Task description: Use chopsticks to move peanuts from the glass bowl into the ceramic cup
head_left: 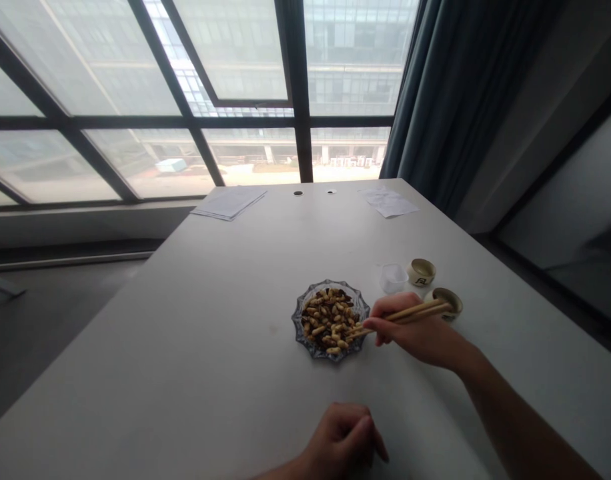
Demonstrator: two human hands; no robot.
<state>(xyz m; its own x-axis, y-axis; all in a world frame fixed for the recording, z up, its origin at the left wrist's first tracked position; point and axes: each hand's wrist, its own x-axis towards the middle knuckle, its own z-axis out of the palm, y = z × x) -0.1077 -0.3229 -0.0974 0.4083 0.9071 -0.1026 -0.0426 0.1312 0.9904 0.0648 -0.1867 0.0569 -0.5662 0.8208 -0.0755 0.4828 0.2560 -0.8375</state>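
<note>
A pair of wooden chopsticks (410, 312) is gripped in my right hand (425, 337), slanting down to the left. Their tips reach among the peanuts (330, 317) at the right side of a scalloped glass dish (300, 333). Dark reddish-brown bits, like dried chilli, lie mixed with the peanuts. Whether the tips pinch a peanut is too small to tell. My left hand (343, 437) rests on the table in front of the dish, its fingers loosely curled in and nothing visible in them.
Beyond my right hand stand a clear plastic container (393, 277) and a small cream-coloured cup (421, 273). A second cup (448, 303) is partly hidden by the hand. Papers (230, 202) lie at the far left of the white table (210, 320), another sheet (389, 201) at the far right.
</note>
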